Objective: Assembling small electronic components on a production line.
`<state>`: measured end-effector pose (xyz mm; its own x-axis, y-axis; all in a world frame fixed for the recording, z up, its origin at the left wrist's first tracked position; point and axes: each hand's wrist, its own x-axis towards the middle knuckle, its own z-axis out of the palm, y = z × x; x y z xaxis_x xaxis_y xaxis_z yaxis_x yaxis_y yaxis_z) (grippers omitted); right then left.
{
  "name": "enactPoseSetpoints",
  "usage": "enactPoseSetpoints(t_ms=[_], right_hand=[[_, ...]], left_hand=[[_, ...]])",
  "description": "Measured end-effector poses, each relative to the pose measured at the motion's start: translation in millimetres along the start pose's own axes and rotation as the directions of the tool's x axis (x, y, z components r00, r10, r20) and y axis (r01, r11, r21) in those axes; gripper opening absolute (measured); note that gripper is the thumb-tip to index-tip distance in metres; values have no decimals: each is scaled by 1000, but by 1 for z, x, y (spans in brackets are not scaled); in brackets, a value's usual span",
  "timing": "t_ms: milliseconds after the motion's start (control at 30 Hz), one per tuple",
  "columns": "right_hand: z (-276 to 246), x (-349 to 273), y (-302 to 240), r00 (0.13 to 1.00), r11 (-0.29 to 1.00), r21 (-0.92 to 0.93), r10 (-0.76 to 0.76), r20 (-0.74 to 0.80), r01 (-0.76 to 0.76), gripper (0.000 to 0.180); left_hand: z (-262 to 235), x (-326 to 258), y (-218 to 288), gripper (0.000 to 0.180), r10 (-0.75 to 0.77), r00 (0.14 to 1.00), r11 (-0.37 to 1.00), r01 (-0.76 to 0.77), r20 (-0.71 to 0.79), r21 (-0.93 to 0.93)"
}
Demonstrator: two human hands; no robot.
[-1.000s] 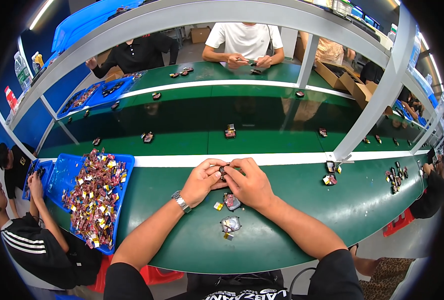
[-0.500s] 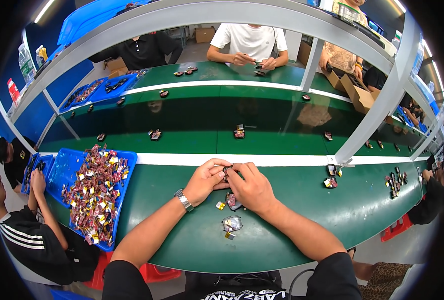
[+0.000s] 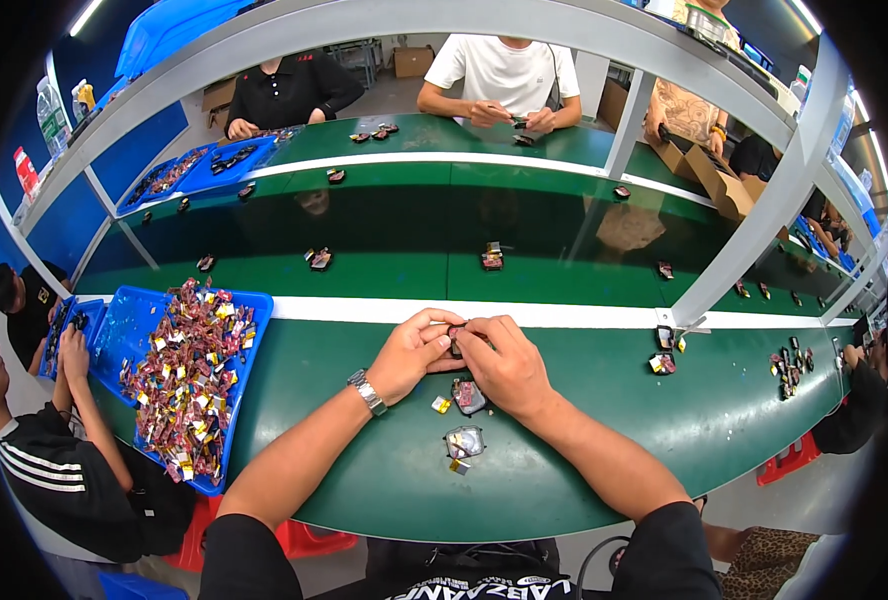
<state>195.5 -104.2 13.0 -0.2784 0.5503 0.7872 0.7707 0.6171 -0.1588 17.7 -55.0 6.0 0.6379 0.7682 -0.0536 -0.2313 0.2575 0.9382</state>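
Both my hands meet over the green worktop, pinching a small dark device housing with a reddish circuit board (image 3: 456, 341) between them. My left hand (image 3: 410, 358), with a metal watch on its wrist, grips it from the left. The fingers of my right hand (image 3: 505, 366) press on its right side and partly cover it. Just below my hands lies an open black housing with a reddish board (image 3: 469, 396), a small yellow-and-silver battery (image 3: 441, 405) beside it. Nearer to me rests a clear-backed housing (image 3: 464, 441) with another small battery (image 3: 459, 466) at its lower edge.
A blue tray (image 3: 262, 325) heaped with reddish boards and batteries stands at my left. Beyond a white rail (image 3: 364, 311), a green conveyor (image 3: 394, 270) carries scattered housings. A grey metal post (image 3: 754, 200) rises on the right, near two units (image 3: 662, 363). Several people sit around.
Units on the conveyor have shifted slightly to the right. My hands stay together on the small housing, with the fingers barely moved. The person in black across the table has leaned in.
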Motion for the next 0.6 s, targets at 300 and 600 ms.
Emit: enactPoseSetpoints(t_ms=[300, 600], right_hand=[[-1, 3, -2, 999, 999, 3, -47, 16, 47, 25], [8, 6, 47, 957, 952, 108, 290, -18, -286, 25]], left_hand=[[-1, 1, -2, 23, 27, 999, 1000, -28, -37, -8], [-2, -2, 1, 55, 69, 995, 992, -76, -72, -102]])
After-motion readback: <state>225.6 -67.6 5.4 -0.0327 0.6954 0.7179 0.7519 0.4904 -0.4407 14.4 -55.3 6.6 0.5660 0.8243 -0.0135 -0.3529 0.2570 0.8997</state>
